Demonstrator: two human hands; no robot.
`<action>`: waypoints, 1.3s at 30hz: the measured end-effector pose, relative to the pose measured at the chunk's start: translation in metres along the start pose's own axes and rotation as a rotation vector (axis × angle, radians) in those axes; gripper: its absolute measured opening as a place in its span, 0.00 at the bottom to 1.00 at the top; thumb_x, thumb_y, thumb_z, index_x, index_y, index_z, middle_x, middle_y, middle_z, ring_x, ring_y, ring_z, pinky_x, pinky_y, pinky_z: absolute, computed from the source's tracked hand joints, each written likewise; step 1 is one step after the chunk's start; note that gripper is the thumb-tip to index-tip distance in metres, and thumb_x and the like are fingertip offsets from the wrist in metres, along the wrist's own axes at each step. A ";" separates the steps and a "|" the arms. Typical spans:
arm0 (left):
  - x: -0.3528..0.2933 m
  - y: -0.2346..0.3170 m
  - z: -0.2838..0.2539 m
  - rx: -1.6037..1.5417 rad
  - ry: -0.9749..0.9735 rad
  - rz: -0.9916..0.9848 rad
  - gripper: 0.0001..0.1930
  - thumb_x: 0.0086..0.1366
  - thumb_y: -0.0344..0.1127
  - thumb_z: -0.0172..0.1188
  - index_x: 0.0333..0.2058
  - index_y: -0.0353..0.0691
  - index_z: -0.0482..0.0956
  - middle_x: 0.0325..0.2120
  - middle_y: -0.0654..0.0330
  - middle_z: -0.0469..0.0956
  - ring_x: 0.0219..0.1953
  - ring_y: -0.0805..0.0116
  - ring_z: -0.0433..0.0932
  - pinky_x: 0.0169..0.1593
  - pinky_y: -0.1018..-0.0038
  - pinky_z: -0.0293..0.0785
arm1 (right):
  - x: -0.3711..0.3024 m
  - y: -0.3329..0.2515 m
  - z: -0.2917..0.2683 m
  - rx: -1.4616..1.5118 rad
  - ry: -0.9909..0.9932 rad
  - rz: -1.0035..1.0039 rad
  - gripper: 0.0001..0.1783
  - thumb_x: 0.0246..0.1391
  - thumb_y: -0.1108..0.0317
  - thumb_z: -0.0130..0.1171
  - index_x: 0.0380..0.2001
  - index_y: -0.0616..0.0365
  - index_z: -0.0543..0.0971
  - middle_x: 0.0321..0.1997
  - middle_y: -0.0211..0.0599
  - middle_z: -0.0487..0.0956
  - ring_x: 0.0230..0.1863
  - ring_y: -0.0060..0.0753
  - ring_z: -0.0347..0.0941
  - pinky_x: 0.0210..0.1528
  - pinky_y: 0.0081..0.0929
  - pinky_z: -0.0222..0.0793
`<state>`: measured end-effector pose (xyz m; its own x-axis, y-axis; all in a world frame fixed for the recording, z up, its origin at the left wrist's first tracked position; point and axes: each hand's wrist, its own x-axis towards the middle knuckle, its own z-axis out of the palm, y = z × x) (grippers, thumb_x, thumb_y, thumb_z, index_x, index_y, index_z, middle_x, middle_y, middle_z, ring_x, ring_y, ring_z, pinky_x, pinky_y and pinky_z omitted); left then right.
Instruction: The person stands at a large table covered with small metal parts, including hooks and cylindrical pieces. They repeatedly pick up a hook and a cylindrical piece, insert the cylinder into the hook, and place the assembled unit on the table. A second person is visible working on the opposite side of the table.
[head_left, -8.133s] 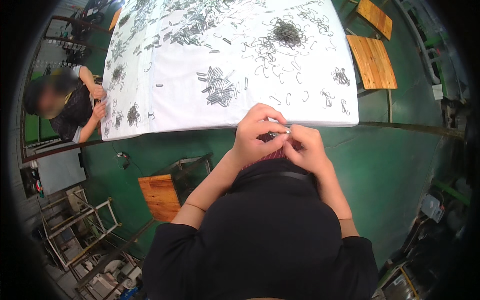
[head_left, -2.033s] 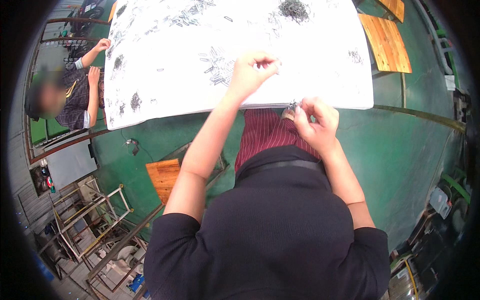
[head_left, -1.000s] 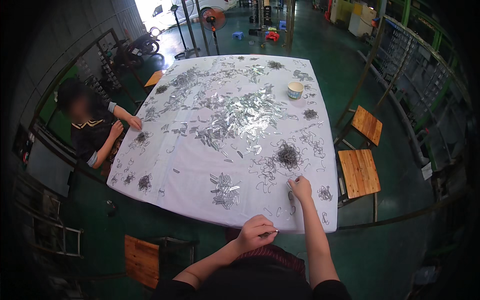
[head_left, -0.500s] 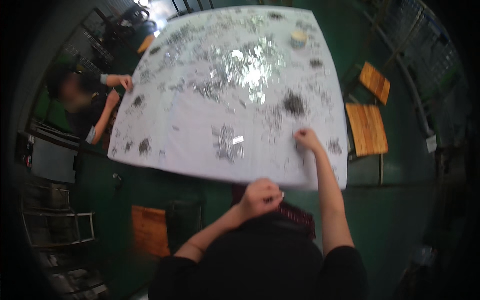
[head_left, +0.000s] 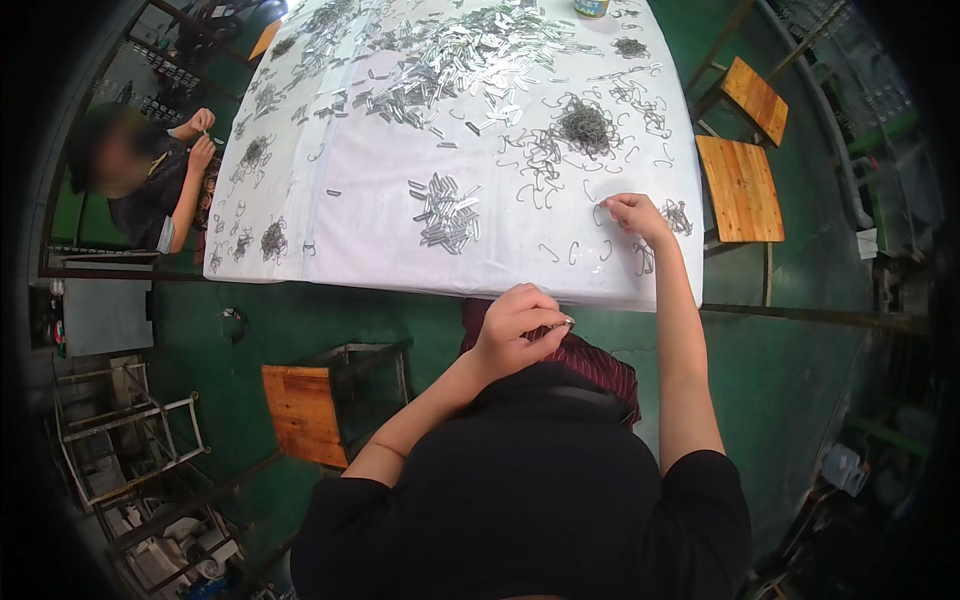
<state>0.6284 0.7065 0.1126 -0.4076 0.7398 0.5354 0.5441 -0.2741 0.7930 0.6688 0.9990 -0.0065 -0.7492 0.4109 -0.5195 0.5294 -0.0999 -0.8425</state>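
Just in front of the table's near edge, my left hand (head_left: pixel 518 328) is closed, thumb and fingers pinching a small shiny metal piece (head_left: pixel 569 323). Over the table's right part, my right hand (head_left: pixel 638 215) has its thumb and forefinger together at a thin curved wire hook (head_left: pixel 599 213). Beyond it lies a dark tangled pile of wire hooks (head_left: pixel 588 128), with loose ones scattered around. Left of my right hand sits a small heap of short silvery metal strips (head_left: pixel 446 216).
A large spread of metal strips (head_left: pixel 470 60) covers the far middle of the white-covered table (head_left: pixel 370 235). A tub (head_left: pixel 591 7) stands at the far right. Another person (head_left: pixel 150 180) works at the left edge. Wooden stools (head_left: pixel 740 190) stand to the right, another stool (head_left: pixel 302 412) behind left.
The view has tilted, so the table sits higher in the picture. My right hand remains low over the loose hooks, my left still pinching its piece. The other person's hands have come together.
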 end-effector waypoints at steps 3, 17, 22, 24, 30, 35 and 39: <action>-0.001 0.000 0.001 -0.007 0.002 -0.014 0.06 0.42 0.22 0.60 0.23 0.34 0.76 0.20 0.61 0.71 0.23 0.68 0.69 0.26 0.77 0.64 | 0.013 0.024 0.009 -0.339 0.192 -0.413 0.11 0.45 0.69 0.54 0.32 0.62 0.77 0.23 0.30 0.75 0.19 0.24 0.67 0.25 0.22 0.65; 0.005 0.002 0.002 -0.016 0.010 -0.048 0.06 0.43 0.23 0.61 0.24 0.37 0.76 0.20 0.62 0.71 0.21 0.68 0.68 0.24 0.75 0.64 | 0.005 -0.013 0.039 -0.599 0.468 -0.263 0.11 0.39 0.64 0.58 0.26 0.60 0.77 0.23 0.44 0.76 0.29 0.42 0.74 0.33 0.33 0.68; 0.008 -0.001 0.008 -0.013 -0.010 0.009 0.05 0.44 0.23 0.61 0.23 0.36 0.76 0.20 0.59 0.72 0.21 0.65 0.70 0.24 0.72 0.65 | 0.055 0.000 0.063 -0.786 0.476 -0.150 0.10 0.42 0.67 0.52 0.26 0.64 0.74 0.35 0.54 0.75 0.38 0.51 0.71 0.40 0.38 0.67; 0.007 0.001 0.011 -0.037 -0.043 -0.038 0.05 0.45 0.23 0.61 0.23 0.35 0.75 0.20 0.58 0.72 0.21 0.64 0.70 0.25 0.73 0.66 | 0.078 0.016 0.060 -0.999 0.296 -0.213 0.11 0.38 0.69 0.52 0.26 0.66 0.76 0.34 0.56 0.75 0.37 0.50 0.72 0.40 0.38 0.67; 0.011 -0.005 0.004 -0.085 -0.047 -0.014 0.05 0.48 0.24 0.60 0.26 0.34 0.76 0.23 0.59 0.72 0.23 0.67 0.71 0.26 0.76 0.67 | 0.013 -0.047 0.054 -0.343 -0.155 -0.337 0.09 0.41 0.68 0.50 0.20 0.65 0.73 0.18 0.40 0.73 0.15 0.30 0.64 0.20 0.27 0.62; 0.017 -0.008 0.004 -0.138 -0.044 -0.086 0.05 0.47 0.23 0.60 0.26 0.34 0.76 0.23 0.60 0.72 0.22 0.71 0.69 0.24 0.78 0.65 | -0.064 -0.037 0.047 0.300 -0.325 -0.269 0.08 0.48 0.67 0.47 0.22 0.58 0.72 0.17 0.27 0.70 0.13 0.14 0.58 0.15 0.13 0.53; 0.021 -0.008 0.011 -0.089 -0.036 -0.001 0.06 0.45 0.23 0.61 0.23 0.35 0.74 0.21 0.59 0.71 0.21 0.69 0.69 0.24 0.77 0.65 | -0.068 0.017 0.043 -0.070 0.050 -0.258 0.10 0.46 0.66 0.48 0.23 0.62 0.73 0.17 0.30 0.71 0.19 0.19 0.65 0.22 0.22 0.63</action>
<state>0.6235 0.7312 0.1145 -0.3807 0.7609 0.5255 0.4761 -0.3259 0.8168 0.7117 0.9306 0.0086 -0.8431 0.4593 -0.2798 0.3510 0.0759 -0.9333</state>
